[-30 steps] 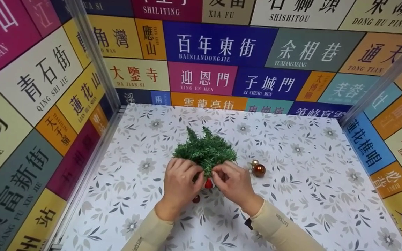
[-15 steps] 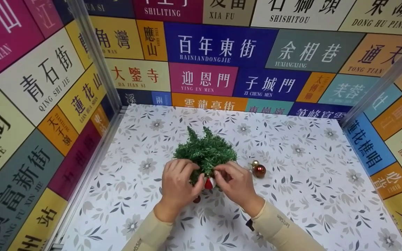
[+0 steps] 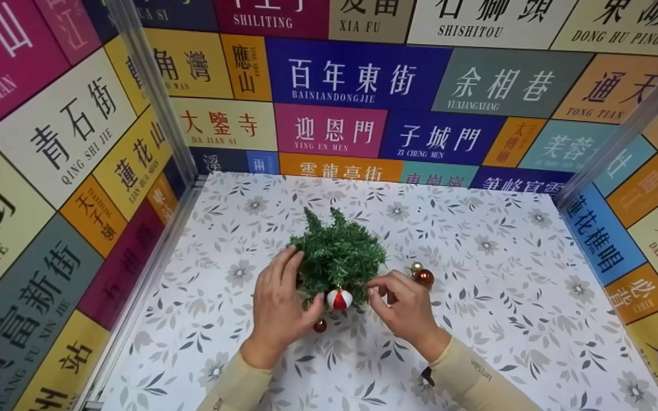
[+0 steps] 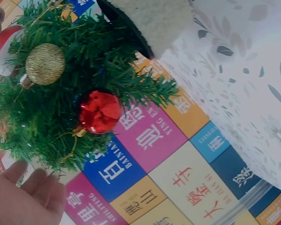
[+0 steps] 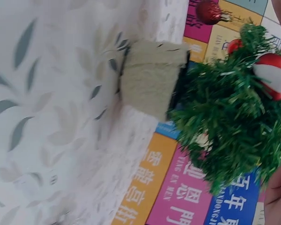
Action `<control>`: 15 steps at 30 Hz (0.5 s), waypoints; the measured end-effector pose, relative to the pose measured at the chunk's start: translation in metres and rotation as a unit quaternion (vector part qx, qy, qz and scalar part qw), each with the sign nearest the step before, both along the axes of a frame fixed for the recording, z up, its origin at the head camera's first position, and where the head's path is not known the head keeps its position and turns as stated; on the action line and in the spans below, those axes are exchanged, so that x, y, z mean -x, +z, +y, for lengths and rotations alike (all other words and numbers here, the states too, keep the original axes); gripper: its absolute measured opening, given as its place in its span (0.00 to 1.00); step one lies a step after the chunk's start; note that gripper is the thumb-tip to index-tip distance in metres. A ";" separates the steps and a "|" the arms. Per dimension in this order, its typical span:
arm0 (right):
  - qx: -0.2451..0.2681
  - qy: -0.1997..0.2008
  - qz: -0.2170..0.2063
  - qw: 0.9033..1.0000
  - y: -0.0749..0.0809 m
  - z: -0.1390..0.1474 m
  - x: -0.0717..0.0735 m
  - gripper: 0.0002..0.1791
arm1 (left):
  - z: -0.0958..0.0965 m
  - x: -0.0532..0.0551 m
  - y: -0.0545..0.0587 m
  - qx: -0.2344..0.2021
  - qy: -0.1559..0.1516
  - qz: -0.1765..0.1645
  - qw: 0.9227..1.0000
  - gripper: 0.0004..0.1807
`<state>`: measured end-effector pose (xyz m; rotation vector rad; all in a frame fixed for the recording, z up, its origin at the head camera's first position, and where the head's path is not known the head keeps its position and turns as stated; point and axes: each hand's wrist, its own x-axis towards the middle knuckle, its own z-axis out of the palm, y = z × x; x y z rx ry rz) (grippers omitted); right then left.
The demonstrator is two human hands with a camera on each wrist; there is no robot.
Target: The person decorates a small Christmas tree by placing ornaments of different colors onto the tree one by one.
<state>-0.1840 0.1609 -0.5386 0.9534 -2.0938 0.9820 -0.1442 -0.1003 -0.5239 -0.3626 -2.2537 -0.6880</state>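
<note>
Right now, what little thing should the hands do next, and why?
I'd maybe reach the right hand for the brown ball beside the little gold ball. The striped ball hangs on the tree with neither hand gripping it, while those two lie on the table, close to that hand.

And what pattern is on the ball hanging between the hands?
That ball has red and white stripes; the head view shows it best.
</note>
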 end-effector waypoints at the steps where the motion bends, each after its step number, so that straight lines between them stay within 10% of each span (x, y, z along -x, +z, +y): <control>1: -0.001 0.002 0.001 1.000 -0.002 0.002 0.000 0.12 | -0.001 0.000 -0.002 0.004 0.002 -0.008 1.000 0.44; 15: -0.009 0.013 0.008 1.000 -0.011 0.019 -0.005 0.18 | -0.003 -0.004 -0.005 0.022 0.011 -0.045 0.999 0.40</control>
